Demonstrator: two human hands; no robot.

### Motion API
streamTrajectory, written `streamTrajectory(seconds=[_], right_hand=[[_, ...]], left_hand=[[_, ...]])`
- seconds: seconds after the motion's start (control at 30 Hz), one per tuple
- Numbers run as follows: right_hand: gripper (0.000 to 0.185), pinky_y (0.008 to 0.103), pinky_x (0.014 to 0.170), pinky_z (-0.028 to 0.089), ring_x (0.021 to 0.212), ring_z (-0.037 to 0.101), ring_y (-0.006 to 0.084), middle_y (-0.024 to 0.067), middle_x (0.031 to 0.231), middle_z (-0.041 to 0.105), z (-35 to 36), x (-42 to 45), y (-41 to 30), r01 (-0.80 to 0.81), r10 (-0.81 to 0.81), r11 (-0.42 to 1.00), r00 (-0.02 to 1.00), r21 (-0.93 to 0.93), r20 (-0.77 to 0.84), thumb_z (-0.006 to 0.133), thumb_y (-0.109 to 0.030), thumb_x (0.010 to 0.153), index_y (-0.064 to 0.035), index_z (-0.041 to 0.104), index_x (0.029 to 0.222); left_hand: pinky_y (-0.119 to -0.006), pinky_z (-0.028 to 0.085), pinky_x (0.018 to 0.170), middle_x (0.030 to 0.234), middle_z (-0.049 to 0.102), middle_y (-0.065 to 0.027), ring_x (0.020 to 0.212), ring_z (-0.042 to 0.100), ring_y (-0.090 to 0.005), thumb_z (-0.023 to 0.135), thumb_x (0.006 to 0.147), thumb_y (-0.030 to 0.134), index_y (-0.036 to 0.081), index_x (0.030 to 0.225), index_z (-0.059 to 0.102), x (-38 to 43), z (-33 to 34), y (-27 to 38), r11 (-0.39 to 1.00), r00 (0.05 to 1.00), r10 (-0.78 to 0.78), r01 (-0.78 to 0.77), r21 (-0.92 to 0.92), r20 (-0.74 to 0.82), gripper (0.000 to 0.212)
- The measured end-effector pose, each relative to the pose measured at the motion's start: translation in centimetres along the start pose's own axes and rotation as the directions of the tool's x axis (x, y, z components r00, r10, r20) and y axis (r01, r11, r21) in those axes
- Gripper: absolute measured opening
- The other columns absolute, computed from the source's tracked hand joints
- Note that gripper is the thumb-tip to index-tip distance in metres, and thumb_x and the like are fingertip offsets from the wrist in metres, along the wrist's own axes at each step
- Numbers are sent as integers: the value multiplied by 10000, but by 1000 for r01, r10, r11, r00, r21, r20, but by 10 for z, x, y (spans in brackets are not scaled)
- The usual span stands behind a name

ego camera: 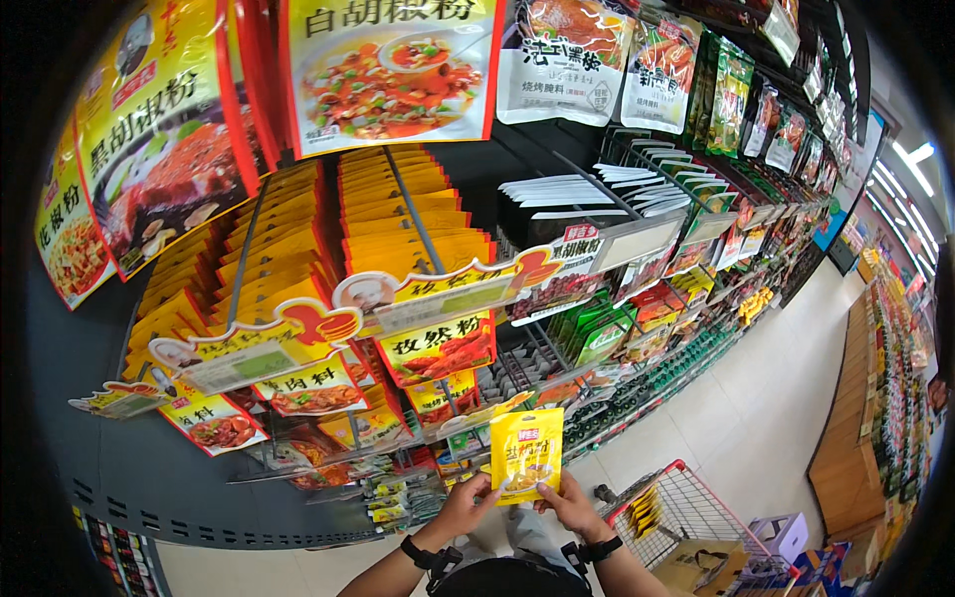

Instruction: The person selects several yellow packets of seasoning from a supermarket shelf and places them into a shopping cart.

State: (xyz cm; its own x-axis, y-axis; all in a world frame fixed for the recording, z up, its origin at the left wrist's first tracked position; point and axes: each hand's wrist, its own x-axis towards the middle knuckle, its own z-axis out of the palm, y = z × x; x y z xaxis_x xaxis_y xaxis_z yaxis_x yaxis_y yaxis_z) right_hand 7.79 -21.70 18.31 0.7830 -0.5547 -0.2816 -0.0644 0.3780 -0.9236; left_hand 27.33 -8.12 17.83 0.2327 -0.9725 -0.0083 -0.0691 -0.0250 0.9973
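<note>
Both my hands hold one yellow seasoning packet (527, 455) upright in front of me, at the lower middle of the view. My left hand (470, 501) grips its lower left corner, thumb on the front. The lower right corner is pinched by my right hand (565, 504), also with the thumb in front. The packet bears printed writing and a picture of food. Just beyond it, hooks carry rows of yellow and red spice packets (395, 216), with price tag holders (448, 295) at the hook ends. Dark straps circle both wrists.
A red-rimmed wire shopping cart (694, 515) stands at the lower right, with yellow packets (643, 513) and a brown bag (701, 563) inside. Beside it is a purple-white box (780, 533). Hanging rack goods run away to the upper right; a wooden display (843, 425) stands across the aisle floor (716, 395).
</note>
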Motion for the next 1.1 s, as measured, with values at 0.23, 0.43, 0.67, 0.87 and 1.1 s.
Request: streamTrajectory(seconds=[0.23, 0.43, 0.67, 0.87, 1.1], right_hand=[[194, 277, 651, 558, 719, 650, 144, 86, 917, 644, -36, 42, -17, 87, -86, 996, 996, -11, 17, 478, -122, 995, -18, 450, 1156], [164, 266, 664, 543, 750, 645, 148, 85, 926, 642, -55, 73, -29, 199, -200, 979, 978, 36, 58, 469, -102, 994, -16, 483, 1133], [175, 281, 697, 539, 799, 635, 145, 88, 960, 641, -77, 97, -46, 207, -212, 977, 965, 49, 154, 468, -69, 988, -11, 483, 1152], [178, 254, 666, 526, 771, 628, 115, 80, 928, 640, -84, 115, -66, 293, -270, 955, 929, -56, 254, 465, -123, 1000, -6, 478, 1133], [160, 254, 665, 526, 761, 625, 112, 69, 918, 631, -95, 122, -67, 215, -174, 971, 935, -104, 309, 492, -100, 987, -2, 502, 1113]], left_hand=[[-298, 491, 658, 812, 642, -102, 729, 625, -153, 602, 925, 139, -24, 960, 568, 45, 9, 15, 992, 979, 82, -62, 109, -188, 170], [-284, 479, 687, 835, 603, -91, 757, 579, -133, 555, 952, 109, -30, 996, 563, 72, 16, 13, 947, 953, 132, -40, 318, -272, 146], [-312, 482, 663, 842, 624, -129, 747, 613, -199, 563, 943, 106, -36, 1009, 602, 90, 33, 28, 908, 893, 223, -44, 416, -392, 162], [-348, 467, 615, 779, 613, -148, 695, 607, -262, 592, 924, 126, -37, 913, 592, 98, 40, 39, 876, 856, 221, 36, 481, -468, 163], [-344, 484, 608, 770, 642, -146, 685, 633, -271, 636, 883, 125, -22, 937, 614, 101, 53, 25, 891, 761, 276, 26, 453, -587, 158]])
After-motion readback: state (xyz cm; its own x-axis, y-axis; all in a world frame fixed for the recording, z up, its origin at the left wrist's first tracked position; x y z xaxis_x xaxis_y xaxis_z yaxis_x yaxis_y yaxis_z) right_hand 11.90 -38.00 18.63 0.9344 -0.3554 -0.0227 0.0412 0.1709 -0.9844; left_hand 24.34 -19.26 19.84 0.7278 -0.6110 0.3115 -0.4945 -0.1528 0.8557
